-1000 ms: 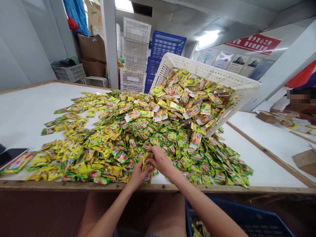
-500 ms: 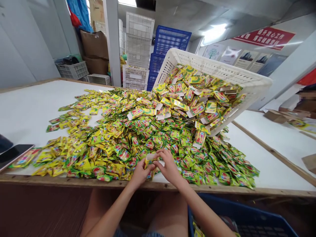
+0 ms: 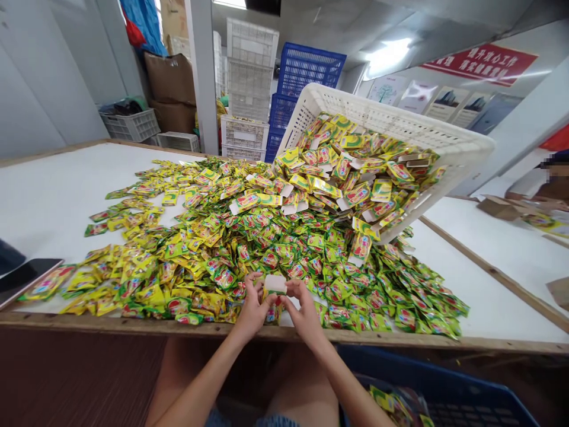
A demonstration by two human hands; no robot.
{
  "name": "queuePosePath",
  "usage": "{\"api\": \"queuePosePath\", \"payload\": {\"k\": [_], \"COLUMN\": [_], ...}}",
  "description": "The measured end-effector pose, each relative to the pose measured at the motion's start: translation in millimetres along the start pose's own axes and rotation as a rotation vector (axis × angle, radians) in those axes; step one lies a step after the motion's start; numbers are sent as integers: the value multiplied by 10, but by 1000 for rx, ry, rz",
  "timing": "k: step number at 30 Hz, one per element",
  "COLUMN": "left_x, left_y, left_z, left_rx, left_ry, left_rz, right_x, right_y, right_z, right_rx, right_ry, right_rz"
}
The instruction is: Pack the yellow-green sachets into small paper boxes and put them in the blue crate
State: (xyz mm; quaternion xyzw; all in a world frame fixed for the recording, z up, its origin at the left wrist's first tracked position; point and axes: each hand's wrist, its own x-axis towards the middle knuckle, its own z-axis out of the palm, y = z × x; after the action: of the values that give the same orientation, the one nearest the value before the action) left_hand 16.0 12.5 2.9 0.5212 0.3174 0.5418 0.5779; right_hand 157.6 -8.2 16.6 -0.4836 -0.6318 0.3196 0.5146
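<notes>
Near the table's front edge, my left hand (image 3: 253,306) grips the left side of a small candy box (image 3: 274,285) whose pale flap faces up. On the box's right side are the pinched fingers of my right hand (image 3: 303,307). Green and yellow candy packets (image 3: 284,243) lie heaped around and beyond both hands. Behind the heap a white basket (image 3: 400,121) is tipped toward me, with many small boxes (image 3: 355,160) spilling from its mouth onto the packets.
A phone (image 3: 31,277) lies at the table's left edge. Below the table at the right is a blue crate (image 3: 444,379) holding packets. Stacked white crates (image 3: 251,71) and blue crates (image 3: 309,71) stand behind. Part of a person (image 3: 553,178) shows at far right.
The small box has turned so that its pale flap shows more fully between my hands. My right fingers have moved from its top to its right side. The view has shifted slightly.
</notes>
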Motion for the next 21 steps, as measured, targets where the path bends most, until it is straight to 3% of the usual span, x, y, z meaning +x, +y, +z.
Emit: {"api": "queuePosePath", "payload": {"k": [3,7,10,14,21], "left_x": [5,18,13,-10,-23], "left_y": [-2,-29,-41,-10,127], "left_z": [14,-6,-18,-8,13], "left_rx": [68,196,263,172,317], "left_ry": [-32,-79,-33,58,36], "left_rz": [27,10,23,87,142], "right_x": [-37,7,82,134,82], "right_y": [54,16,-28,-37,-113], "right_z": [-24,-75,-73,-58,-100], "right_rx": [-6,-163,-185,-109,-100], "right_ry": [73,-2,-24,37,-39], "right_rz": [29,16,-52,-51,-105]}}
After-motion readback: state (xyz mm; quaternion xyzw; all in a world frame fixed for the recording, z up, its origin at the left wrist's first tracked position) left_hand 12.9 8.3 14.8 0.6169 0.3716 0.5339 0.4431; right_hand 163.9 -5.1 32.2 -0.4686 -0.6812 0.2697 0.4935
